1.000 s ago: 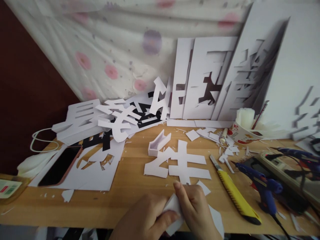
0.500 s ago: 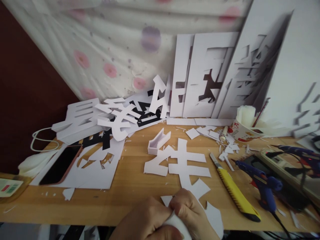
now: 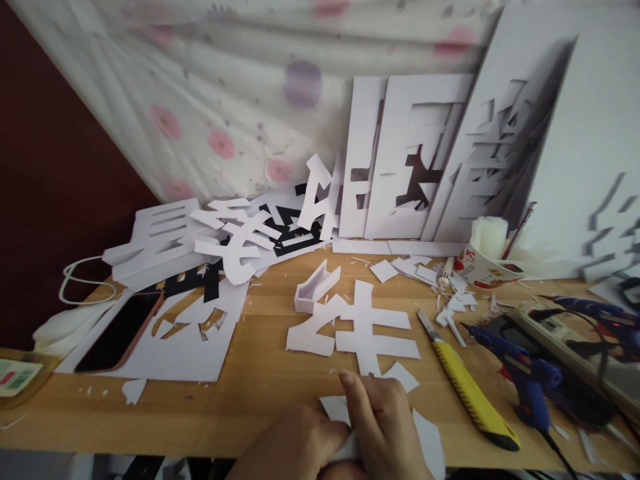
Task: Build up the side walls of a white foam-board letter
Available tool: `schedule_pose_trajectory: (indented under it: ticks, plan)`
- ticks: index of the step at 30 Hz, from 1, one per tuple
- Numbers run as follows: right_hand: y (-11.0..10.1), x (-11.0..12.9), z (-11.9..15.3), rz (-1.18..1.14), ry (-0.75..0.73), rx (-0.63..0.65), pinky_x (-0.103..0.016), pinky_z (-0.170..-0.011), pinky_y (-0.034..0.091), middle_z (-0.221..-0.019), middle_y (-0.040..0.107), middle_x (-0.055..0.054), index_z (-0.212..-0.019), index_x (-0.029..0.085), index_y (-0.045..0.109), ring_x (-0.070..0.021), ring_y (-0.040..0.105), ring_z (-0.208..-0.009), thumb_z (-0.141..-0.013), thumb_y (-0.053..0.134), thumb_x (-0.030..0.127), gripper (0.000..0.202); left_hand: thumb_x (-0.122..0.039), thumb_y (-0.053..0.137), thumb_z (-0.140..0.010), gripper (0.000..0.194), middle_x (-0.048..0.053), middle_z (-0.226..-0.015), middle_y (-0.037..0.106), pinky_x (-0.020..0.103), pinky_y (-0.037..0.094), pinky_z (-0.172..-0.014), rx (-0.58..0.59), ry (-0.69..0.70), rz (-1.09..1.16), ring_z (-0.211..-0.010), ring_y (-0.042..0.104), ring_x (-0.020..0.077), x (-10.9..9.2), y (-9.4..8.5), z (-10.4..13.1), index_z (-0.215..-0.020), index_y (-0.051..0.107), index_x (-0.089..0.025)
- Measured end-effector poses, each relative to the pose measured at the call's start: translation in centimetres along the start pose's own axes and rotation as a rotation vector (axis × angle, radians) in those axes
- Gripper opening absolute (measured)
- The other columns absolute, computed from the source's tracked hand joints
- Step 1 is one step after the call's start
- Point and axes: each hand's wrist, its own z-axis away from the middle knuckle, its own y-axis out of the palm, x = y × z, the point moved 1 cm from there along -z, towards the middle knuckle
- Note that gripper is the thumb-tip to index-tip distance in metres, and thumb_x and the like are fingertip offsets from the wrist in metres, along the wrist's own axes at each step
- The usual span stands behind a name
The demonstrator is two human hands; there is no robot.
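Note:
At the table's front edge my left hand (image 3: 295, 443) and my right hand (image 3: 387, 430) are closed together around a white foam-board piece (image 3: 347, 448). Only a small part of that piece shows between the fingers. My right thumb points up and away from me. Just beyond the hands lies a flat white cut-out character (image 3: 364, 327), its lower end partly hidden by my right hand. A small white folded channel (image 3: 314, 288) stands at its upper left. Right of my hands rests a yellow utility knife (image 3: 470, 393) with its blade out.
Blue glue guns (image 3: 525, 370) with cords lie at the right beside a power strip (image 3: 555, 333). A paper cup (image 3: 487, 270) stands behind offcuts. At left are a phone (image 3: 117, 333) and piled cut-outs (image 3: 245, 240). Cut boards (image 3: 400, 160) lean at the back.
My right hand has turned over the white piece, its thumb now raised, and covers more of it. The left hand stays close against it. The view has tilted slightly.

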Motion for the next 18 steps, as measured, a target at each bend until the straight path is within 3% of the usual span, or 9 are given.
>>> schedule_pose_trajectory:
  ticks: [4,7,11,14,18]
  plan:
    - [0.8,-0.8,0.4,-0.201,0.093,0.082,-0.027,-0.046,0.019,-0.049,0.027,0.005,-0.054,0.023,0.026,-0.0084,0.024,-0.048,-0.099,0.039,0.061,0.061,-0.041,0.061,-0.089,0.028,0.004,-0.108,0.077,0.027,0.051,-0.083,0.032,0.024,-0.041,-0.1,0.068,0.024,1.3,0.6,-0.3,-0.108,0.074,-0.025]
    - [1.8,-1.9,0.6,-0.416,0.223,0.159,-0.026,-0.045,0.016,-0.049,0.025,0.006,-0.052,0.024,0.025,-0.0076,0.02,-0.047,-0.095,0.041,0.071,0.065,-0.041,0.065,-0.085,0.023,0.006,-0.094,0.076,0.027,0.048,-0.071,0.078,-0.038,-0.13,-0.085,0.067,0.023,2.1,1.0,-0.5,-0.093,0.075,-0.022]
    - [2.6,-2.6,0.3,-0.582,0.289,0.237,-0.025,-0.042,0.018,-0.042,0.027,0.006,-0.045,0.024,0.028,-0.0068,0.023,-0.042,-0.091,0.041,0.076,0.071,-0.041,0.064,-0.087,0.023,0.005,-0.083,0.074,0.028,0.044,-0.067,0.071,-0.08,-0.154,-0.076,0.064,0.0208,1.4,0.8,-0.2,-0.084,0.074,-0.021]
    - [2.0,-2.2,-0.2,-0.408,0.273,0.114,-0.026,-0.043,0.021,-0.044,0.029,0.004,-0.047,0.024,0.031,-0.008,0.027,-0.044,-0.094,0.035,0.074,0.069,-0.035,0.062,-0.088,0.019,0.004,-0.096,0.077,0.027,0.045,-0.074,-0.034,-0.189,-0.125,-0.085,0.066,0.0216,0.4,0.1,0.4,-0.097,0.074,-0.024]
    - [0.5,-1.3,-0.5,-0.094,0.07,-0.026,-0.028,-0.045,0.017,-0.048,0.025,0.005,-0.054,0.024,0.024,-0.0079,0.021,-0.046,-0.101,0.031,0.061,0.061,-0.034,0.058,-0.089,0.02,0.002,-0.096,0.076,0.026,0.046,-0.076,-0.095,-0.255,-0.064,-0.088,0.066,0.0216,-0.3,-0.3,0.6,-0.098,0.074,-0.027]
